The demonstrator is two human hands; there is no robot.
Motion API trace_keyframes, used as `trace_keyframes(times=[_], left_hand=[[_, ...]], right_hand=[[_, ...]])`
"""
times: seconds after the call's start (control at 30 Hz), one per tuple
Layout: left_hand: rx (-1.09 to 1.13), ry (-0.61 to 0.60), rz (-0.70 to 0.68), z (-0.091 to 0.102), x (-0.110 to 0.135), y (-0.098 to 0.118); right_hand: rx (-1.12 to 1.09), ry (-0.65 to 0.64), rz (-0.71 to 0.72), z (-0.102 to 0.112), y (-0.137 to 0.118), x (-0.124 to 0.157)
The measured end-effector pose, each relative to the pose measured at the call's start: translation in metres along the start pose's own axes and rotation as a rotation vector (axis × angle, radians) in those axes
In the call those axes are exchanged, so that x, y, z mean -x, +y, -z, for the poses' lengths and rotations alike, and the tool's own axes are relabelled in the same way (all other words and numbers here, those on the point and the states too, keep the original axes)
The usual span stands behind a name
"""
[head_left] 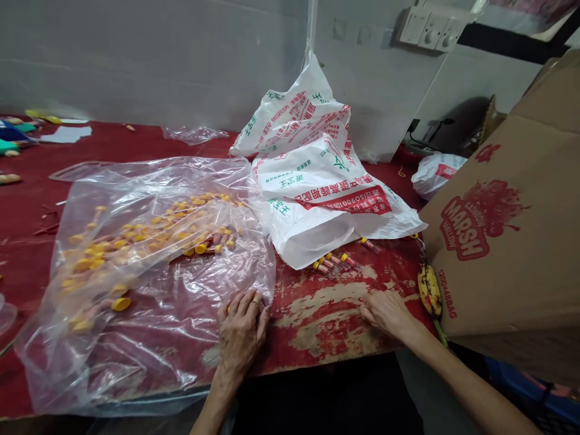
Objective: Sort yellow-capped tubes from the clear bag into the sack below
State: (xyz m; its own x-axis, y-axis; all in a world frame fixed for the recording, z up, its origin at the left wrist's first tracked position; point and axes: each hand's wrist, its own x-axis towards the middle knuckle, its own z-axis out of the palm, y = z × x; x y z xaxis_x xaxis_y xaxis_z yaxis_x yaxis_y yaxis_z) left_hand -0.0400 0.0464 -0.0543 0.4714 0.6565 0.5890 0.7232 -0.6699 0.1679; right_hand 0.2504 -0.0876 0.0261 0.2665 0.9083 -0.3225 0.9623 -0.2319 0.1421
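Our curled left hand (pixel 240 332), over the clear plastic bag (pixel 181 329) at its right edge, and curled right hand (pixel 387 311): grip hidden, we cannot tell | bag: slim yellow-capped tubes (pixel 216 243) inside | white red-printed sack (pixel 312 175): contents unseen

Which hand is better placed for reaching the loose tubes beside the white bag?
Probably the right hand: it is nearer to the loose tubes, while the left hand rests at the edge of the clear bag.
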Motion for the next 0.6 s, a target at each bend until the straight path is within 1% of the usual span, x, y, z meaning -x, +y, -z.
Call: trace_keyframes(times=[0.1,0.23,0.33,0.43,0.5,0.53,0.6], left_hand=[[0.0,0.01,-0.012,0.0,0.0,0.0],[0.019,-0.001,0.019,-0.001,0.0,0.001],[0.025,-0.007,0.049,-0.002,0.0,0.0],[0.026,-0.003,0.057,-0.001,0.0,0.0],[0.022,-0.01,0.054,0.0,0.0,0.002],[0.02,-0.015,0.054,0.0,0.0,0.002],[0.013,-0.024,0.057,0.002,0.0,0.004]], right_hand=[[0.019,-0.019,-0.021,-0.003,-0.01,-0.004],[0.0,-0.028,-0.046,-0.009,-0.021,-0.009],[-0.011,-0.028,-0.076,-0.013,-0.019,-0.009],[-0.017,-0.026,-0.052,-0.013,-0.013,-0.006],[-0.108,-0.012,0.002,-0.01,-0.014,-0.006],[-0.205,0.015,0.048,-0.008,-0.018,-0.007],[-0.469,0.128,0.151,-0.003,-0.04,-0.013]])
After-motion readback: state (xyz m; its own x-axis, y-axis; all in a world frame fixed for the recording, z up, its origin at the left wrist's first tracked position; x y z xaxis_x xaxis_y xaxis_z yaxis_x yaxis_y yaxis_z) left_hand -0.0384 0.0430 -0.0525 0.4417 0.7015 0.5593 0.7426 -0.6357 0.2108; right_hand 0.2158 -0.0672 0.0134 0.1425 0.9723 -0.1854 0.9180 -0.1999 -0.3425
